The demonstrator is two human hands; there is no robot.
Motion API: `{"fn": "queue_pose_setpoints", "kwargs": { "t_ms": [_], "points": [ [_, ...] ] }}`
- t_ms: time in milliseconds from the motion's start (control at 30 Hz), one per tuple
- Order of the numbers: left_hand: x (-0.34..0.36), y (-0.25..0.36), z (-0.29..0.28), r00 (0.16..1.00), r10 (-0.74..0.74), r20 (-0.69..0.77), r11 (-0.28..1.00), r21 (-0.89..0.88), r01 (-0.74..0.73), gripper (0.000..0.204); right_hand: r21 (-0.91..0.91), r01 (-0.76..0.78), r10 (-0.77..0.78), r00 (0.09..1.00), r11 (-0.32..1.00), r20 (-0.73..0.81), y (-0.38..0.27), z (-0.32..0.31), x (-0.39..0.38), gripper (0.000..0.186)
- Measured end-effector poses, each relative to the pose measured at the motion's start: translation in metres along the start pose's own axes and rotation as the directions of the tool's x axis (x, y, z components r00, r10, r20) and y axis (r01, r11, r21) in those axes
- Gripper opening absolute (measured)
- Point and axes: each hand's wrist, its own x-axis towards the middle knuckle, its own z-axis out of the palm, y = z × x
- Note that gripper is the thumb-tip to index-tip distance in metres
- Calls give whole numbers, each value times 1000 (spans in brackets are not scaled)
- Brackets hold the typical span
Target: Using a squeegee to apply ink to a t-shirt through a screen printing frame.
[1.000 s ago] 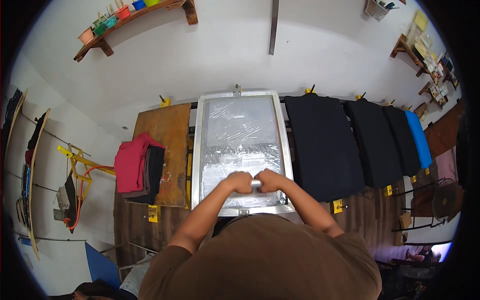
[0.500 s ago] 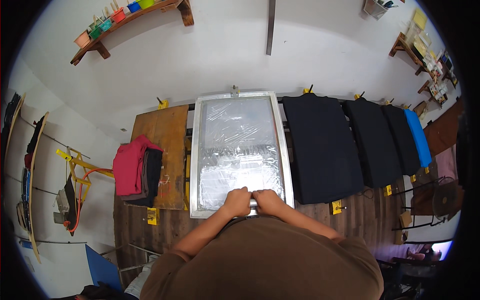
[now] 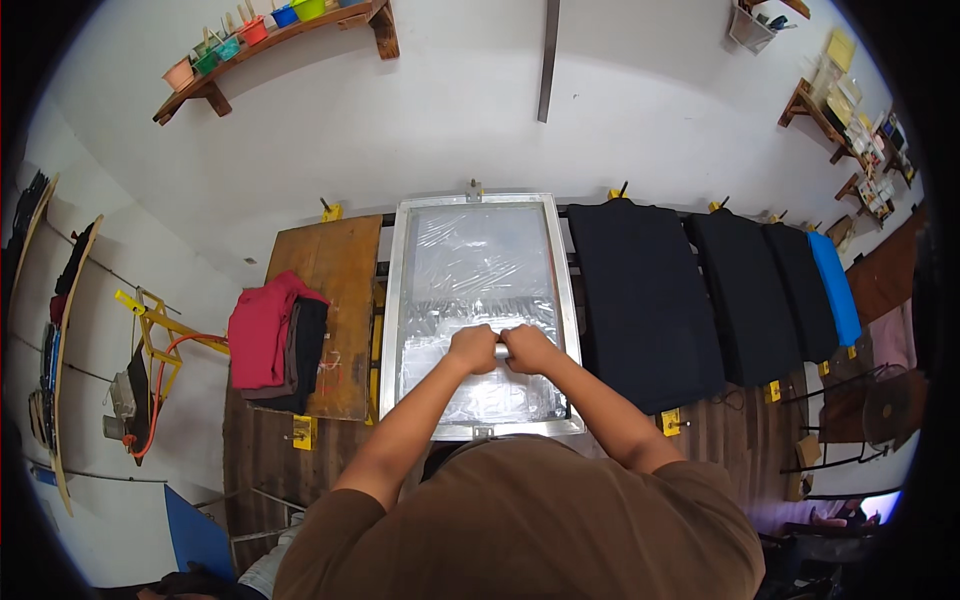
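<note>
Both fists are wrapped around a short silvery bar, whose rounded middle shows between them; the rest of it is hidden, so its exact kind is unclear. My left hand grips its left part and my right hand its right part, the two almost touching. Beneath them lies a screen-printing frame with a metal rim. Wrinkled clear plastic film covers its mesh, and pale shiny sheeting shows toward the near half. A clamp sits at the frame's far end.
On the left, a wooden board carries folded red and dark garments. Black-covered boards stand in a row to the right, with a blue one beyond. Yellow brackets jut out near the boards' ends. A shelf of colored tubs hangs above.
Both hands have pushed the bar away from my body, from near the frame's close edge toward its middle. My arms are straighter, and the near clamp now shows.
</note>
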Motion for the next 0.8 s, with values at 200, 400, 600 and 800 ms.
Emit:
{"fn": "queue_pose_setpoints", "kwargs": {
  "t_ms": [200,400,600,800],
  "points": [
    [-60,18,18,984,42,175,999,-25,-38,31,111,-3,-10,993,994,120,-39,21,-55,40],
    [-88,27,30,960,68,270,996,-70,-51,28,151,-20,-13,976,988,216,-56,26,-81,41],
    [-9,0,-3,880,146,451,989,-84,-121,37,250,32,-120,931,968,344,-4,-10,-20,54],
    [49,0,-48,997,2,72,996,88,-8,32,11,18,-18,999,1000,38,35,-42,41,36]
  ]
}}
